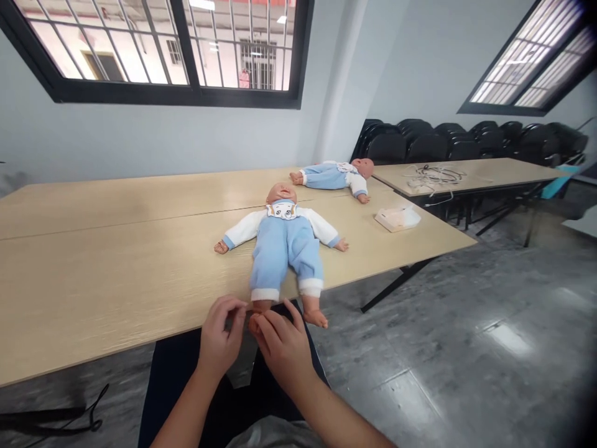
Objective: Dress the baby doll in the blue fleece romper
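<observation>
A baby doll [285, 239] in a blue and white suit lies on its back on the wooden table [116, 274], legs hanging over the near edge. My right hand [280, 345] is closed around the doll's left-side foot just below the table edge. My left hand [221, 333] is beside it, fingers curled and pinched toward the same foot; what they hold is hidden. The doll's other bare foot [316, 318] hangs free to the right.
A second doll [333, 176] lies farther back on the table. A white tissue pack [397, 218] sits near the right end. Cables [431, 177] lie on another table, with dark chairs [466, 143] behind. Grey floor to the right.
</observation>
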